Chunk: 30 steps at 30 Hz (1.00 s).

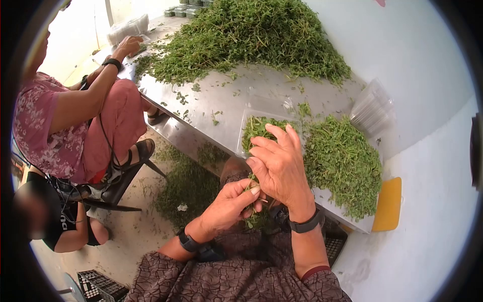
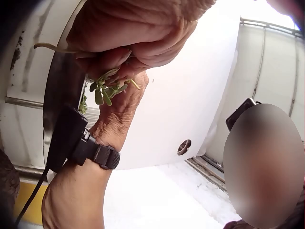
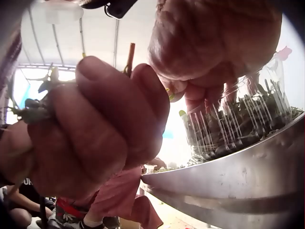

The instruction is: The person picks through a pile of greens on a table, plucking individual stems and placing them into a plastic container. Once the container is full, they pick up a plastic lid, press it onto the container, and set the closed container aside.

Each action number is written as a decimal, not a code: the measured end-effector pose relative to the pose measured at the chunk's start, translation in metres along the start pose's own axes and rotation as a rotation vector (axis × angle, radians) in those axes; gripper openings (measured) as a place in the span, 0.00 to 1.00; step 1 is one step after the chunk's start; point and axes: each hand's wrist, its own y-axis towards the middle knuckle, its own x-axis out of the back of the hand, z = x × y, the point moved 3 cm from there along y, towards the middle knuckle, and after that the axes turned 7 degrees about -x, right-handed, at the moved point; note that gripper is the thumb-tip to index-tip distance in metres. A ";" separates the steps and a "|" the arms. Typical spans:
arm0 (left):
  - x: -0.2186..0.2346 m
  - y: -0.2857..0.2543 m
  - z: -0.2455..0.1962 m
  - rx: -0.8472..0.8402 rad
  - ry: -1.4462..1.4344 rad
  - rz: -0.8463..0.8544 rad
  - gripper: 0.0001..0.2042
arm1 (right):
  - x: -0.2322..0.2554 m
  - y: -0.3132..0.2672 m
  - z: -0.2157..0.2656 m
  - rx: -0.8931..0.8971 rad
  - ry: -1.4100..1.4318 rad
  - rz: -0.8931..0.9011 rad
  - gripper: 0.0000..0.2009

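My left hand (image 1: 226, 204) grips a small bunch of leafy green sprigs (image 2: 108, 89), its fingers curled round the stems. In the left wrist view a stem sticks out on one side and leaves hang from the other. Close beside it is my right hand (image 1: 284, 168), its fingers raised and loosely bent, with nothing visible between them. In the right wrist view the right hand (image 3: 214, 40) overlaps a clear plastic box (image 3: 233, 129). The head view shows this box (image 1: 241, 143) partly filled with greens (image 1: 259, 126), its near side hidden by my right hand.
A large heap of greens (image 1: 261, 35) covers the far part of the metal table (image 1: 216, 98). A smaller pile (image 1: 344, 166) lies at right, near stacked clear boxes (image 1: 372, 108). Another person (image 1: 60, 121) sits at left. Greens (image 1: 186, 186) lie on the floor. A yellow board (image 1: 390, 204) stands beside the table.
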 end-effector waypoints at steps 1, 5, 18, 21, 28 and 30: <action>-0.001 0.000 -0.001 0.004 -0.001 0.000 0.09 | 0.001 -0.001 0.000 0.007 0.010 -0.001 0.10; -0.001 0.000 -0.005 -0.029 0.016 -0.053 0.10 | 0.015 -0.007 0.004 0.008 0.038 -0.082 0.11; -0.017 0.015 -0.045 -0.170 -0.467 0.021 0.13 | 0.043 -0.071 0.019 -0.519 0.729 -0.049 0.17; -0.018 0.021 -0.049 -0.183 -0.550 0.018 0.12 | 0.037 -0.076 0.021 -0.471 0.696 -0.027 0.18; -0.020 0.034 -0.096 -0.469 -0.050 -0.152 0.10 | 0.032 -0.092 0.007 -0.461 0.601 -0.032 0.11; -0.023 0.043 -0.100 -0.541 0.152 -0.182 0.10 | 0.029 -0.094 0.006 -0.473 0.600 -0.025 0.09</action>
